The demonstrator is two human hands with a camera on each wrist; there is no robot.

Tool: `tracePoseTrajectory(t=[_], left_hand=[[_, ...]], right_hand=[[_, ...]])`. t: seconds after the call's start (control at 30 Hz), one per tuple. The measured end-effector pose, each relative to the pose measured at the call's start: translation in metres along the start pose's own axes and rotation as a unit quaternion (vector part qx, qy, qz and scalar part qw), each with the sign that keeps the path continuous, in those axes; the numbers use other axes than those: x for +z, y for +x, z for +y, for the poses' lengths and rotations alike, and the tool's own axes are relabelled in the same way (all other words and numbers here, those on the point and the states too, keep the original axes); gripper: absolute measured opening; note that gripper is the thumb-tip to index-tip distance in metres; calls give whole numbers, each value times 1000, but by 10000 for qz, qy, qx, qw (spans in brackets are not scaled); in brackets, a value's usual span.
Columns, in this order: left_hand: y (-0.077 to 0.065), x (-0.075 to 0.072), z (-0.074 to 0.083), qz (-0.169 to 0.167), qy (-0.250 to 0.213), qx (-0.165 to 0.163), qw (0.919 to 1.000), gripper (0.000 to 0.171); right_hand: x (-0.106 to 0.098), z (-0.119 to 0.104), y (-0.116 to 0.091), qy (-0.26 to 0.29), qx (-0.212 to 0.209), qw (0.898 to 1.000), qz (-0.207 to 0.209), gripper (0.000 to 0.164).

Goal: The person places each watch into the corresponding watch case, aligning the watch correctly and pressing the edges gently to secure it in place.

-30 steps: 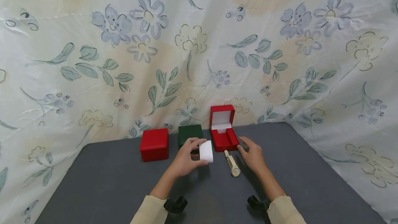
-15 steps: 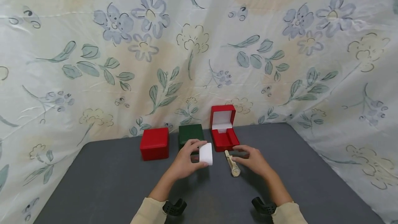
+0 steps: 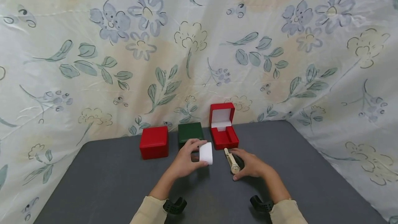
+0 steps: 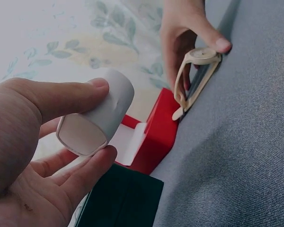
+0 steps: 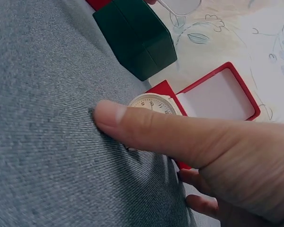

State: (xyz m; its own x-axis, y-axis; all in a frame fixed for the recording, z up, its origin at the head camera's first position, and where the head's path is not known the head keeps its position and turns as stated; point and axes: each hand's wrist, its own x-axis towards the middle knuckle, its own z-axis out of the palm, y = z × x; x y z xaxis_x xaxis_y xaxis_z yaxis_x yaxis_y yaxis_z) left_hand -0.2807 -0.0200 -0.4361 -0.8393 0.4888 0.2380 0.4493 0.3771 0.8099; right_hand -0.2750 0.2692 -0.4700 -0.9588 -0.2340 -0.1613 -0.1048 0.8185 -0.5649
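Observation:
My left hand point(image 3: 186, 160) holds a white watch cushion point(image 3: 206, 153) up above the table, thumb on one side and fingers on the other. In the left wrist view this cushion point(image 4: 97, 113) shows a rounded body and a flat end. On the table lies a cream wristwatch point(image 3: 231, 161) with a round dial and a looped strap. My right hand point(image 3: 253, 164) spans the watch from the right, thumb by the dial and fingers by the strap's far end. In the right wrist view the thumb covers part of the dial point(image 5: 151, 105).
Behind the watch stands an open red watch box point(image 3: 224, 141) with a white-lined lid. A closed green box point(image 3: 190, 131) sits left of it, partly behind my left hand. Farther left is a closed red box point(image 3: 154, 143). Floral fabric point(image 3: 186, 61) hangs behind the grey table point(image 3: 102, 182).
My right hand has come from beside the open red box, left and nearer to me, to the watch, its thumb now by the dial. The left hand still holds the cushion almost in place.

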Motion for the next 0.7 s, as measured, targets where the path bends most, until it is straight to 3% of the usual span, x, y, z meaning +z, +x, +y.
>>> tracePoseTrajectory(t=[0.13,0.33,0.5,0.7], left_hand=[[0,1,0,-53,26,-12,10000,66],[-1,4,-1,-95,46,10,9999,67],[0,7,-3,-219,100,29,9997,67],[-1,10,-3,-357,180,-22,9992,66]], right_hand=[[3,-1,1,-33,-15,9999,140,91],[4,1,3,114,-483,9982,350,78],[5,2,4,447,-900,9929,639,58],[5,0,6,782,-951,9877,964,39]])
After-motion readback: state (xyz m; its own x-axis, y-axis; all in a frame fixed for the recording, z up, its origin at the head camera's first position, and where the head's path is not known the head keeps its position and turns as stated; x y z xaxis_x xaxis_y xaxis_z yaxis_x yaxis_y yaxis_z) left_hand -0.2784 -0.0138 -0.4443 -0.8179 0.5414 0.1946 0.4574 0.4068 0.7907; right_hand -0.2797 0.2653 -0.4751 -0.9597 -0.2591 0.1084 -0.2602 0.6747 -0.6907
